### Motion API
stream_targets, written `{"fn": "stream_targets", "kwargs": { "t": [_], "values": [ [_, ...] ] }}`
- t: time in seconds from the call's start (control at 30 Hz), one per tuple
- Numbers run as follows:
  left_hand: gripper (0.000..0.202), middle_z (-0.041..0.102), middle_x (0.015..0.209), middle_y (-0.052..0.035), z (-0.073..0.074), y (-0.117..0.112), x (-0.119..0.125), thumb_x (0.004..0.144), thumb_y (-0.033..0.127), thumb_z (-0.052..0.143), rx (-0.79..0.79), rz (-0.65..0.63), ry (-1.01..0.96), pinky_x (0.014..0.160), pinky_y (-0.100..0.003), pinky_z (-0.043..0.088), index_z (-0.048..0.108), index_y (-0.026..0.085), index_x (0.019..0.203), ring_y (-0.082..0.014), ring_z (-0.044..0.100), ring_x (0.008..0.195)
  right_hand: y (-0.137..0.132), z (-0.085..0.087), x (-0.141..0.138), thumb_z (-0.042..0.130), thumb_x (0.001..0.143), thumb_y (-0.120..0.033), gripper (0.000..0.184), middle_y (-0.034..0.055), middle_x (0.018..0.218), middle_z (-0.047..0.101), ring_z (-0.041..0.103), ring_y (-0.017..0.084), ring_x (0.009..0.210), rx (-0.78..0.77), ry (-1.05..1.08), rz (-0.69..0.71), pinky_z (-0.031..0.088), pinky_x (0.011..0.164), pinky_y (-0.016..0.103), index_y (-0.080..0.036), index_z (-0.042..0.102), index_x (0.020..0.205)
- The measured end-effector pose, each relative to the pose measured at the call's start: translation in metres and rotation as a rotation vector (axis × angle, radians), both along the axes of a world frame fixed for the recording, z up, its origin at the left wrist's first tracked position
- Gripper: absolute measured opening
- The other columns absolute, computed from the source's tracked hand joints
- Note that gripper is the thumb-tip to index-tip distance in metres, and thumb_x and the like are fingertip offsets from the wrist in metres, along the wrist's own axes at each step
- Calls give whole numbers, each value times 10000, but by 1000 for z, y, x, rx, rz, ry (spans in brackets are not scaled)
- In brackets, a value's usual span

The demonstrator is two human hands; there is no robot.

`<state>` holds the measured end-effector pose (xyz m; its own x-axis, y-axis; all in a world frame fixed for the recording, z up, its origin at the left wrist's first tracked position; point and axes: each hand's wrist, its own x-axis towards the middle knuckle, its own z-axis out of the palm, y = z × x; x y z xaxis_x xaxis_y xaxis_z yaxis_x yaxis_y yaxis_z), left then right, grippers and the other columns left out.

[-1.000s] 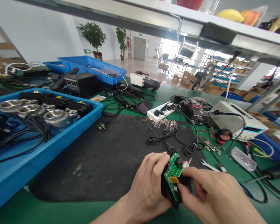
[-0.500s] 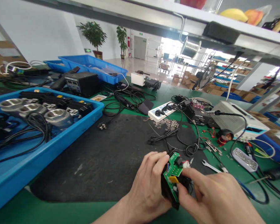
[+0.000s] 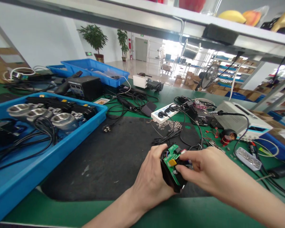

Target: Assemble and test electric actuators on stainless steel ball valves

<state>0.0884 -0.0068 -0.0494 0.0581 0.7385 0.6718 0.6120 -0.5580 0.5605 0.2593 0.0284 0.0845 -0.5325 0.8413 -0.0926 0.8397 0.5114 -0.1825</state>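
A green circuit board [image 3: 170, 162] with a yellow block-shaped component [image 3: 172, 162] sits in a black housing [image 3: 173, 183], held tilted above the dark mat. My left hand [image 3: 150, 175] is wrapped around the housing from the left, its fingers over the far edge. From the right, the thumb and forefinger of my right hand [image 3: 201, 166] close on the board's right edge, close to the yellow component. What lies between those fingertips is partly hidden. Behind the right fingers, some wires and a white part are half covered.
A blue tray [image 3: 85, 133] with metal-necked black units and cables stands at left. Beyond the mat [image 3: 97, 158] lie a white power strip [image 3: 162, 115], scattered small rings [image 3: 168, 126] and tangled cords. At right are a bench instrument [image 3: 242, 122], a tray of small metal parts [image 3: 248, 158] and a screwdriver [image 3: 281, 171].
Both hands and the housing have shifted slightly up and left in the view. The right forearm now shows more, and the wrench seen before is hidden behind it.
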Motion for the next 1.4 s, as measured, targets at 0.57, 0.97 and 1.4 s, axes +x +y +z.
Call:
{"fn": "stream_targets", "kwargs": {
  "t": [0.57, 0.97, 1.4],
  "values": [
    [857, 537, 1395, -228, -17, -11, 17, 748, 105, 730, 156, -3, 49, 1203, -547, 409, 311, 46, 1494, -322, 501, 1353, -28, -39, 26, 566, 931, -343, 190, -37, 469, 574, 568, 172, 380, 278, 16, 60, 153, 496, 313, -264, 672, 794],
    [931, 527, 1343, -198, -11, -8, 14, 707, 160, 799, 56, 50, -53, 1054, -465, 553, 299, 123, 1490, -308, 574, 1266, -25, -37, 34, 569, 1000, -440, 261, -82, 600, 660, 656, 150, 484, 240, 139, 35, 309, 470, 281, -334, 622, 1233],
    [1123, 547, 1383, -193, 22, 16, 21, 555, 277, 916, -361, 287, -377, 953, -524, 616, 272, 226, 1475, -356, 679, 1180, 19, -98, -6, 830, 781, -485, 856, 111, 1505, 552, 584, 270, 1359, -405, 1169, -347, 503, 1150, 425, -244, 426, 1496]
  ]
}}
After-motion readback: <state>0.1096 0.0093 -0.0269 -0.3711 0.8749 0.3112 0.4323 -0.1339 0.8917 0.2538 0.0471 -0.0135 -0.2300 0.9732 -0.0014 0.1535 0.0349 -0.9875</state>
